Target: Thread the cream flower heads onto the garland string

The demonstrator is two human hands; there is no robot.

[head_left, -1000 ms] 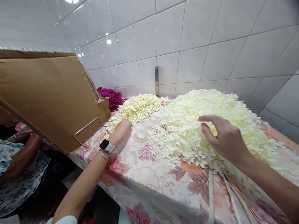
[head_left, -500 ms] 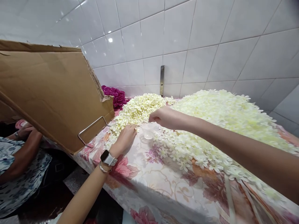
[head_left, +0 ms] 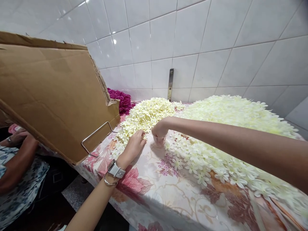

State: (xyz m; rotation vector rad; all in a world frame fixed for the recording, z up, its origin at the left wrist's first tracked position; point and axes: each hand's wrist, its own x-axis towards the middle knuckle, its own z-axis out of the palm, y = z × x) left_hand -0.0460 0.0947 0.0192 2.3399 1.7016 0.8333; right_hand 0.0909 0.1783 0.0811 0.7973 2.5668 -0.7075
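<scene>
The big heap of cream fabric flower petals [head_left: 231, 118] at three o'clock on the floral-cloth desk [head_left: 168, 195] could slide under the crossing forearm. The brown cardboard sheet [head_left: 53, 96] crowds nine o'clock, by another person's arm [head_left: 14, 163]. The smaller cream pile [head_left: 146, 114] meets the left hand [head_left: 134, 146], pinching petals. The right hand [head_left: 159, 130] is clenched over what seems a small clear cup [head_left: 159, 141], easily tipped.
</scene>
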